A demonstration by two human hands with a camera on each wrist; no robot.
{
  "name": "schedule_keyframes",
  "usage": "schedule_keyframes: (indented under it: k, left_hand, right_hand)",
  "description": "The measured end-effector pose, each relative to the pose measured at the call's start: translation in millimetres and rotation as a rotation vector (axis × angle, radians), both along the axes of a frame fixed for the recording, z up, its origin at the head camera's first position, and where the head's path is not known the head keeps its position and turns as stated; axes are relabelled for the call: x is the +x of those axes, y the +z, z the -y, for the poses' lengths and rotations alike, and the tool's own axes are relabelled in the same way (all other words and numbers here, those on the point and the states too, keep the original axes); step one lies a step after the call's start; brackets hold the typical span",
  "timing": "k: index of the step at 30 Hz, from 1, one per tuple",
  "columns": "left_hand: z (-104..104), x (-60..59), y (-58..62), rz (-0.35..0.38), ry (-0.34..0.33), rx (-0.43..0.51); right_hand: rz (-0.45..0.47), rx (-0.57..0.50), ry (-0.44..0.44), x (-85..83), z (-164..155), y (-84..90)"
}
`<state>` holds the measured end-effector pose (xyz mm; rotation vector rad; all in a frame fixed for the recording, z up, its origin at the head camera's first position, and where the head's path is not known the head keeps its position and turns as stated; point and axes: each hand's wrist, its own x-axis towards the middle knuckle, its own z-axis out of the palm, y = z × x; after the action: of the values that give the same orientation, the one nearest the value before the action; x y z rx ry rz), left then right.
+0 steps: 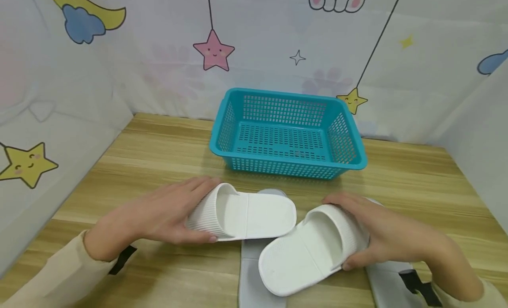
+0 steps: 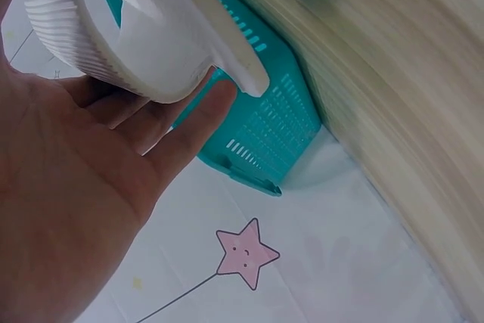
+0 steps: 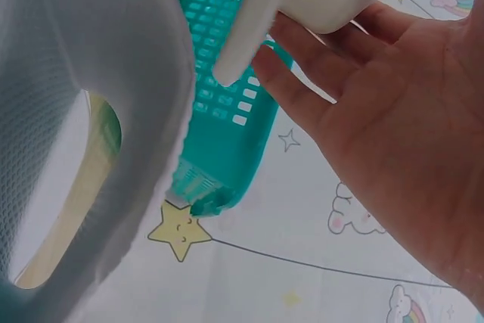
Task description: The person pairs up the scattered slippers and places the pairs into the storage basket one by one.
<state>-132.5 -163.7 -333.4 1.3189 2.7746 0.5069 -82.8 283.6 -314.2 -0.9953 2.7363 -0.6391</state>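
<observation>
A teal perforated plastic basket (image 1: 287,136) stands empty toward the back of a wood-grain counter (image 1: 416,189), near a white backdrop (image 1: 158,69) printed with a pink star (image 1: 213,51), yellow stars, clouds and a moon. Two gray slippers (image 1: 258,272) lie on the counter's front edge.

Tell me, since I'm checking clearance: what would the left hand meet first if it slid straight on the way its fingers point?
Probably the other slipper held by the right hand; depth is unclear.
</observation>
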Motion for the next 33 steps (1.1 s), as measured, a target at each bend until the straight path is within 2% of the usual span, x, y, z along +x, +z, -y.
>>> schedule_keyframes:
  k: [6,11,17,22,28,33]
  left_hand:
    - [-0.8,0.7,-0.3,-0.009,-0.007,0.003]
    - [-1.7,1.1,0.4,-0.011,-0.004,-0.003]
    - [-2.3,2.1,2.0,-0.014,-0.003,0.005]
    - [-3.8,3.5,3.0,-0.012,0.004,0.002]
    - [-5.3,5.4,3.1,-0.008,0.008,0.003]
    - [-7.4,3.8,0.2,-0.079,-0.008,0.041]
  right_hand:
    - [-0.018,-0.016,0.030,3.8,0.0,7.7]
    - [-0.037,-0.083,0.059,2.6,2.9,12.5]
    - [-0.063,-0.124,-0.020,-0.9,10.0,14.2]
    - [-0.159,-0.141,-0.077,-4.7,14.9,13.5]
    - [-0.321,-0.155,-0.087,-10.3,21.1,10.1]
    - [-0.365,-0.159,-0.105,-12.6,25.8,8.4]
